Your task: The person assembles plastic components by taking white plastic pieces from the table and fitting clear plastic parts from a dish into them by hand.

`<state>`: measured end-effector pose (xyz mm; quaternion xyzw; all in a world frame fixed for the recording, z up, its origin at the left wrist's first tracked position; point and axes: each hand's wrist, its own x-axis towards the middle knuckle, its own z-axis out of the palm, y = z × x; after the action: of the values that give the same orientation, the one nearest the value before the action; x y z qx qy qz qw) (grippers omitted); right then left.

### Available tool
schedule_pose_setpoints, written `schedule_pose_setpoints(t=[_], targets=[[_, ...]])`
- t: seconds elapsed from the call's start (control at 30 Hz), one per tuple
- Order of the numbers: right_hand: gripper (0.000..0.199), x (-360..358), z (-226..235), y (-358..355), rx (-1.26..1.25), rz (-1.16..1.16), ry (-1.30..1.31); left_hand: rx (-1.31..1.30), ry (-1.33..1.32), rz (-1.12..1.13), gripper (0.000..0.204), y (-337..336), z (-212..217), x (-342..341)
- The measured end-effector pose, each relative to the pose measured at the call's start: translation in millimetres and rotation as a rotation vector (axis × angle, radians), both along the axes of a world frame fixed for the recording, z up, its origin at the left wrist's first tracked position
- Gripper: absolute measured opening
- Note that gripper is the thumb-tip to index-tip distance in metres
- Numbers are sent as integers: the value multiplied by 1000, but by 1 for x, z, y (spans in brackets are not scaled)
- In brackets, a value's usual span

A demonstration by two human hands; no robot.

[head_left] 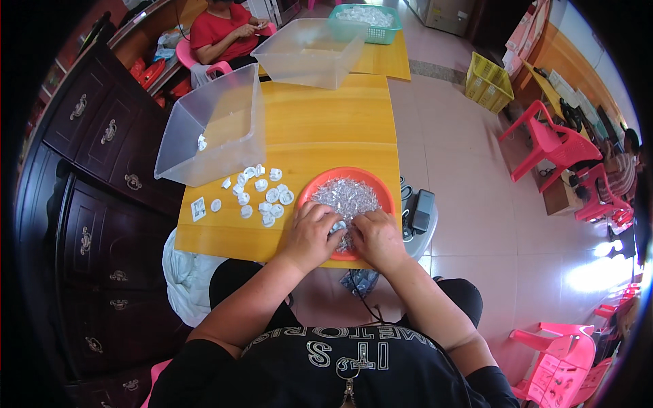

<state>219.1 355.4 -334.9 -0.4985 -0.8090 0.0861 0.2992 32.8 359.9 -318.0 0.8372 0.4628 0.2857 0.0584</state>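
Note:
An orange-red round tray (385, 189) filled with small clear plastic pieces (347, 194) lies at the table's near edge. Over its near left part, my left hand (311, 233) is curled around a small white plastic part (337, 226), mostly covered by the fingers. My right hand (381, 238) rests over the tray's near right part. Its fingertips are drawn together low among the clear pieces, and whatever they pinch is too small to make out. Left of the tray, several round white plastic parts (272, 196) are scattered on the yellow wooden table (326, 122).
Two translucent bins stand on the table, one at the left (211, 129) and one at the back (306, 54). Behind them is a green basket (367, 20). A person in red (221, 34) sits far left. Dark drawers (109, 224) flank the left; a stool with a dark box (423, 211) stands right.

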Motion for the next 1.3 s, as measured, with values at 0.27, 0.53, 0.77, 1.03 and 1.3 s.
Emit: schedule_pose_setpoints(t=[0.27,0.53,0.77,1.03,1.3], targets=[[11,-3,3,6,-43,-59,218,47,-487,33,12,18,-1,-1],[3,-10,28,28,-650,-119,1054,-1093,-1800,-34,13,36,-7,-21],[11,-24,32,19,-750,-27,1308,-1397,-1974,-146,22,31,-3,-23],[5,-7,6,22,-305,-157,616,-1433,-1904,-159,24,31,-2,-16],[3,-2,10,16,-361,-189,698,-1429,-1851,-207,28,27,-8,-17]])
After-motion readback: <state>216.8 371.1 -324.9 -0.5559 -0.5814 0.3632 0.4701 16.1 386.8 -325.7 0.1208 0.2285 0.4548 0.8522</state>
